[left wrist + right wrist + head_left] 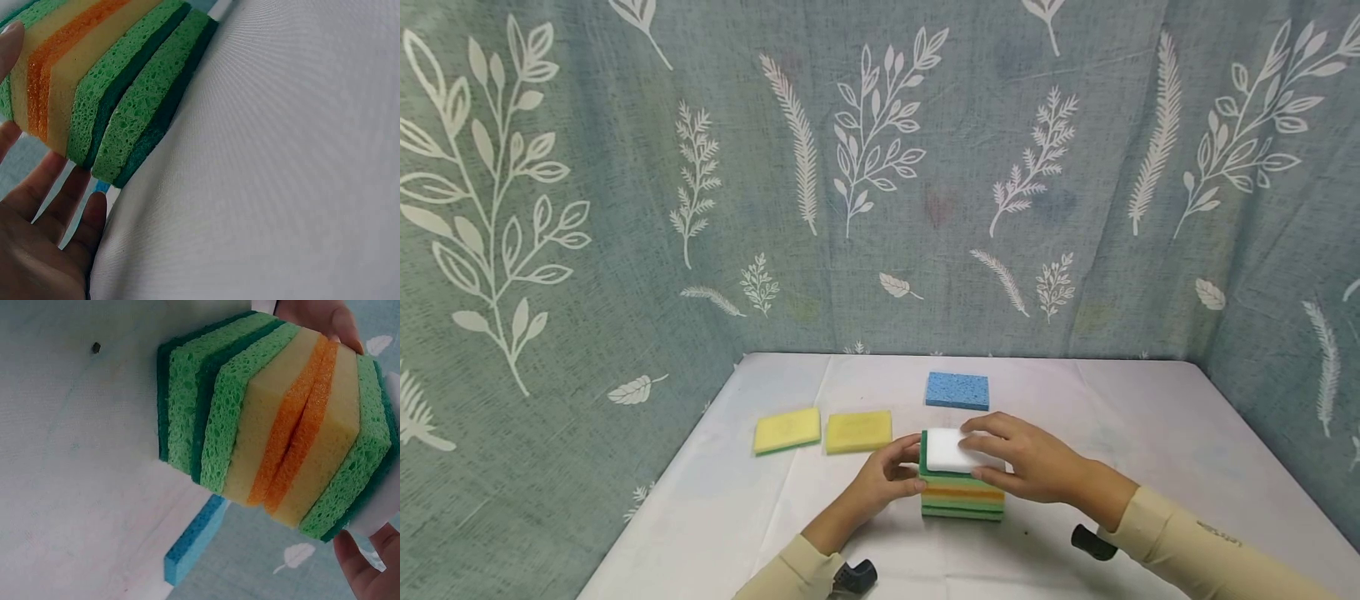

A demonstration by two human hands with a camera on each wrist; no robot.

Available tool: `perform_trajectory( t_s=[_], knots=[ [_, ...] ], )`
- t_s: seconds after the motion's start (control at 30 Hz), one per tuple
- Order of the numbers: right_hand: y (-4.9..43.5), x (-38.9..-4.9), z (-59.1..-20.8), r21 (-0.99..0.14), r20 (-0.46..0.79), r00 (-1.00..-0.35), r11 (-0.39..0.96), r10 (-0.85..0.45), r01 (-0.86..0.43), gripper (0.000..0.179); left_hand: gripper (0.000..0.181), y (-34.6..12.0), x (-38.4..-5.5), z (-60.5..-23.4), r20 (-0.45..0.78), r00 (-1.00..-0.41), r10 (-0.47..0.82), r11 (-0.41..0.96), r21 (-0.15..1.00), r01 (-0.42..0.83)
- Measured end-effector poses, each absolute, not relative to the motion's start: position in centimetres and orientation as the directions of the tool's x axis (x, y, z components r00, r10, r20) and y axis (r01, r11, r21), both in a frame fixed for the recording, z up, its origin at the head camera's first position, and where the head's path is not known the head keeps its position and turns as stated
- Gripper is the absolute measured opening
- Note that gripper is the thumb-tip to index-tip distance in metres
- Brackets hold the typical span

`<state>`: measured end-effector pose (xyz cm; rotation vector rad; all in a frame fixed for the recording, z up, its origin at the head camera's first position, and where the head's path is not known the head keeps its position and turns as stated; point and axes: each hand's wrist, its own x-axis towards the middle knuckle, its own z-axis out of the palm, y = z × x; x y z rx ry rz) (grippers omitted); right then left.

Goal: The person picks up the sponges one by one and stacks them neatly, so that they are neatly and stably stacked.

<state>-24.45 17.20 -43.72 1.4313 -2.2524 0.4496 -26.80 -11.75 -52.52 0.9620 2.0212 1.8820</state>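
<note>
A stack of sponges (pixel 962 500) stands on the table, its layers dark green, light green, cream and orange. A white sponge (pixel 944 450) lies on top, over a dark green layer. My left hand (pixel 876 485) holds the stack at its left side, thumb toward the near face and fingers bent round the far side. With its fingers over the top and its thumb at the near edge, my right hand (pixel 1033 460) grips the white sponge. In the right wrist view the stack's orange layers (pixel 300 419) meet in the middle. Part of the white sponge is hidden under the right fingers.
Two yellow sponges, one on the left (pixel 787 429) with a green underside and one nearer the stack (pixel 858 432), lie to the left. Behind the stack is a blue sponge (pixel 957 390). A leaf-patterned curtain (pixel 895 317) hangs beyond the white table (pixel 700 508).
</note>
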Motion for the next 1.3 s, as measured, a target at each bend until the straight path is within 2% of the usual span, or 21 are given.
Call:
perform_trajectory(
  t_s=[0.2,0.43,0.87,1.13,1.3],
  knots=[
    [17.0,-24.3,-43.7,-0.04,0.515,-0.373,0.413,-0.772,-0.91,0.037,0.065,-11.8,-27.1,-53.0,0.29,-0.756,0.587,-0.05,0.945,0.324],
    [17.0,-24.3,-43.9,-0.044,0.519,-0.379,0.419,-0.766,-0.907,0.037,0.066,-11.7,-25.6,-50.3,0.276,-0.75,0.601,-0.049,0.949,0.31],
    [17.1,-24.4,-44.3,-0.043,0.525,-0.383,0.425,-0.76,-0.904,0.041,0.066,-11.7,-25.5,-50.4,0.261,-0.758,0.598,-0.042,0.955,0.295],
    [17.2,-24.1,-44.5,-0.064,0.524,-0.416,0.452,-0.743,-0.89,0.057,0.066,-11.6,-25.7,-50.4,0.265,-0.756,0.598,-0.031,0.951,0.309],
    [17.2,-24.0,-44.8,-0.08,0.554,-0.423,0.46,-0.717,-0.884,0.063,0.071,-11.8,-26.5,-51.7,0.271,-0.767,0.582,-0.012,0.946,0.325]
  ],
)
